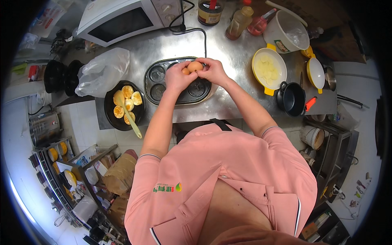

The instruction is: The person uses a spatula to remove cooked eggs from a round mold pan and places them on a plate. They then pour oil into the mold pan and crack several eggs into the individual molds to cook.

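My left hand (177,78) and my right hand (215,71) meet over an oval black electric pan (175,100) with several round wells. Between my fingers is a brown egg (195,66), gripped from both sides. A second brown egg (185,71) shows beside it within my left hand, partly covered by the fingers. The wells visible to the left, such as this round well (157,73), look dark and glossy; my hands hide some others. Left of the pan, a black frying pan (111,121) holds several browned round cakes (127,91), with a pale spatula (130,118) resting across them.
A white microwave (122,21) stands behind on the steel table (226,104). A power cord (205,43) runs to the electric pan. Rightward are a yellow dish (256,70) with pale slices, a black pot (291,99), bottles (239,23) and a white bucket (272,32). A plastic bag (105,69) lies left.
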Motion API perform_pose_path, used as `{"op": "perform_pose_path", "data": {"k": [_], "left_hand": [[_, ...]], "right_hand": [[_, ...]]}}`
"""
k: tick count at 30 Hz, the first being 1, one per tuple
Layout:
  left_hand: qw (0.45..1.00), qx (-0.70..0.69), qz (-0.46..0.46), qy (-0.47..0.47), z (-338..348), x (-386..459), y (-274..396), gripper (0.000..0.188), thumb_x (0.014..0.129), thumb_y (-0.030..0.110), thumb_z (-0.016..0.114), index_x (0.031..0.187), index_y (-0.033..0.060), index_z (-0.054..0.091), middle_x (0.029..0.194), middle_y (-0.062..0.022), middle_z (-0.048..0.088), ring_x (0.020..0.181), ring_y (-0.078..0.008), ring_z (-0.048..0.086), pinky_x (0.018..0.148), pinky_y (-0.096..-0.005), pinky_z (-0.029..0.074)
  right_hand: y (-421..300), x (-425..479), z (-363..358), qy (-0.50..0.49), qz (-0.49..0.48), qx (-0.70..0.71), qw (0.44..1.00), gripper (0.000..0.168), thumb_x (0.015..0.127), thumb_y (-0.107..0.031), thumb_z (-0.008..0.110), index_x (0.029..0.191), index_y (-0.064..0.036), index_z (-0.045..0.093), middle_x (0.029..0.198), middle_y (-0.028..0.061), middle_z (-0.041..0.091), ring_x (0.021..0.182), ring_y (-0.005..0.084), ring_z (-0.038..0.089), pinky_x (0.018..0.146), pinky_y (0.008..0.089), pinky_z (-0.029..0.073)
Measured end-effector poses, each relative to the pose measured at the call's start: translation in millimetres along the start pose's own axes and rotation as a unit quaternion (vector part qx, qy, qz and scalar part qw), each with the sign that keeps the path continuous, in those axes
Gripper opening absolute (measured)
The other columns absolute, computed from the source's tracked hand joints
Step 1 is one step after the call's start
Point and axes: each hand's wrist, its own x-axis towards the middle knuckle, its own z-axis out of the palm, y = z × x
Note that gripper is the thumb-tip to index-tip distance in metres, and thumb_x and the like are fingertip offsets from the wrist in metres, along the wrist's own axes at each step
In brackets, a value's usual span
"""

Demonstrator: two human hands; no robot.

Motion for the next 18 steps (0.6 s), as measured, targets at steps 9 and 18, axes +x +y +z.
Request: {"op": "perform_pose_path", "data": {"k": [9, 18], "left_hand": [[1.000, 0.004, -0.009, -0.027, 1.2, 4.4, -10.7, 0.042, 0.061, 0.029, 0.068, 0.099, 0.0131, 0.065, 0.091, -0.0099, 0.065, 0.083, -0.0244, 0.063, 0.075, -0.0322, 0.050], [0.997, 0.045, 0.001, -0.055, 1.8, 4.3, -10.7, 0.041, 0.064, 0.024, 0.066, 0.104, 0.0148, 0.063, 0.095, -0.0082, 0.063, 0.086, -0.0252, 0.061, 0.076, -0.0342, 0.049]], "right_hand": [[8.6, 7.8, -8.0, -0.042, 0.008, -0.029, 0.999, 0.042, 0.063, -0.011, 0.068, 0.104, -0.004, 0.062, 0.077, 0.0034, 0.061, 0.061, 0.0076, 0.052, 0.060, 0.0220, 0.045], [15.0, 8.9, -8.8, -0.049, -0.071, -0.114, 0.990, 0.042, 0.067, -0.004, 0.064, 0.109, -0.005, 0.058, 0.093, 0.0069, 0.061, 0.073, 0.0122, 0.056, 0.069, 0.0238, 0.048]]}}
